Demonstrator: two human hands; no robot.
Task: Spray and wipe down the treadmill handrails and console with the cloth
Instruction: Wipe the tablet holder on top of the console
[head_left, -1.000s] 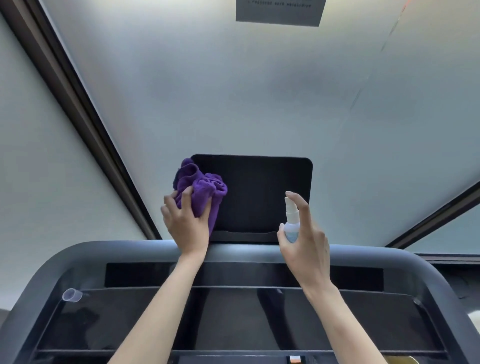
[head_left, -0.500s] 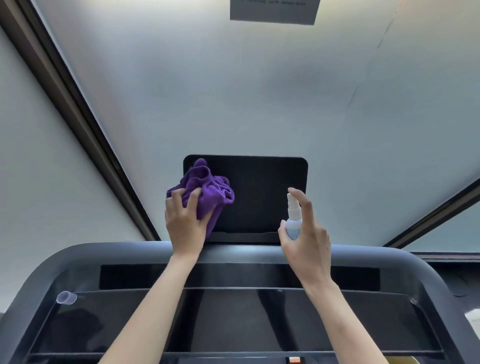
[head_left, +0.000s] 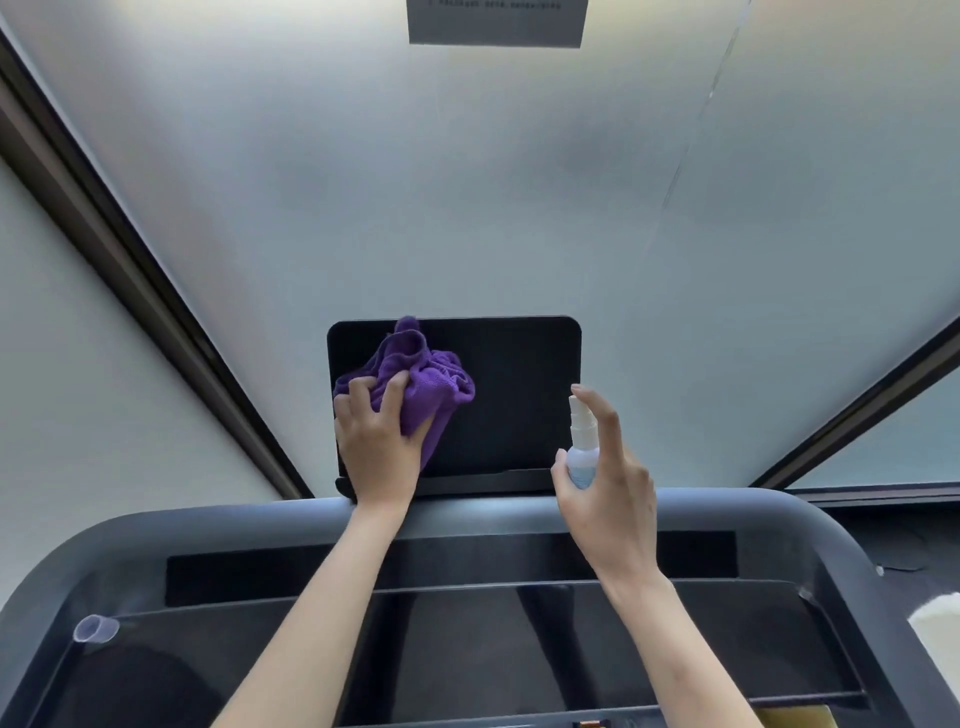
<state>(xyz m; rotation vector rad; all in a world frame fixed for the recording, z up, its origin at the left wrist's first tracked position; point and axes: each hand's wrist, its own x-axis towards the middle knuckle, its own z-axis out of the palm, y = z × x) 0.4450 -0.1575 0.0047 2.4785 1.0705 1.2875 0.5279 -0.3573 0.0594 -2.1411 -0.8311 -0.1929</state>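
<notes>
Pressing bunched cloth (head_left: 415, 379) on screen (head_left: 514, 395), left hand (head_left: 376, 447), right hand (head_left: 605, 483) gripping spray bottle (head_left: 581, 447)

Both bare forearms rise from the bottom edge toward frame centre, converging slightly. Left hand (head_left: 378, 451), left of centre, back to camera, fingers curled into a bunched purple cloth (head_left: 415, 382), thumb tucked under its right side. Right hand (head_left: 608, 483), right of centre, wraps a small spray bottle (head_left: 581, 447); index finger arched over the nozzle top, thumb along the bottle's left side, wrist straight.
</notes>
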